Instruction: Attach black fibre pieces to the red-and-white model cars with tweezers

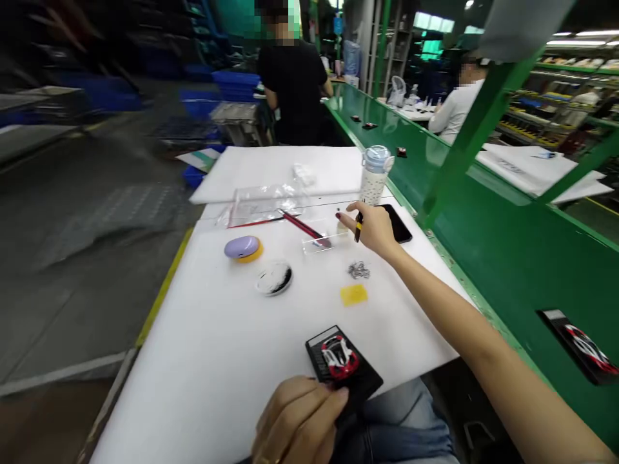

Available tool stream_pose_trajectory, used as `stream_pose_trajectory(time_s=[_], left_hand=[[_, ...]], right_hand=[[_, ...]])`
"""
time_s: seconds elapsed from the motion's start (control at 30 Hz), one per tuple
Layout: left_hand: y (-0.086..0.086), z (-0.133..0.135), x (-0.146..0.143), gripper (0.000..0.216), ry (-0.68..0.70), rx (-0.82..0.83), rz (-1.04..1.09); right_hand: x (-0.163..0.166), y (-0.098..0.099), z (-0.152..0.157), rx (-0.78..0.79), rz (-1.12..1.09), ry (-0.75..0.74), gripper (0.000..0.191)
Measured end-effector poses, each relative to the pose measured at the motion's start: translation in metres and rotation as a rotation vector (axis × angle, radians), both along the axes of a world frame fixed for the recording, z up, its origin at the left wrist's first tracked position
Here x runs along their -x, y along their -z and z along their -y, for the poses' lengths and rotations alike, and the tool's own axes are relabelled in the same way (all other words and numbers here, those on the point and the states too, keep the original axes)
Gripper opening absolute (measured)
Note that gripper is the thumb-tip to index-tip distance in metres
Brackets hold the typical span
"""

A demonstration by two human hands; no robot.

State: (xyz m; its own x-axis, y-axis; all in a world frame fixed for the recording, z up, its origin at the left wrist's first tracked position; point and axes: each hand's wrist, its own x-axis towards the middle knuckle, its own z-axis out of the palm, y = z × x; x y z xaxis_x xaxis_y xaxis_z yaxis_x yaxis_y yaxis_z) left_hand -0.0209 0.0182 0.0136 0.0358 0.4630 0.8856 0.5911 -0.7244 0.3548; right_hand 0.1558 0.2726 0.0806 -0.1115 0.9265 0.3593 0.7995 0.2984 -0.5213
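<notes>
My left hand [297, 422] grips the near end of a black card [344, 370] bearing a small red and white toy car, at the front edge of the white board [217, 361]. My right hand [374, 227] reaches far forward, fingers curled around a slim black and yellow tool [358, 227], its fingertips by a clear plastic piece [322, 240]. Just behind it are a black phone [399, 223] and a white bottle [376, 175].
On the board lie a purple and yellow disc [243, 248], a round black and white spool [274, 278], a yellow pad [353, 294], a pile of small metal parts [358, 270], a red pencil [302, 227] and plastic bags [265, 200]. A green conveyor [483, 258] carries another car card [583, 345]. Two people work beyond.
</notes>
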Motion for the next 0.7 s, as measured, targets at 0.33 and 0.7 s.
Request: stream_pose_trajectory(time_s=[0.33, 0.7], left_hand=[[0.006, 0.003, -0.014, 0.02, 0.046, 0.093, 0.205], [0.014, 0.022, -0.017, 0.02, 0.13, 0.307, 0.245]], right_hand=[[-0.008, -0.019, 0.061, -0.286, -0.497, -0.204, 0.032], [-0.009, 0.034, 0.142, 0.596, -0.927, -0.383, 0.035]])
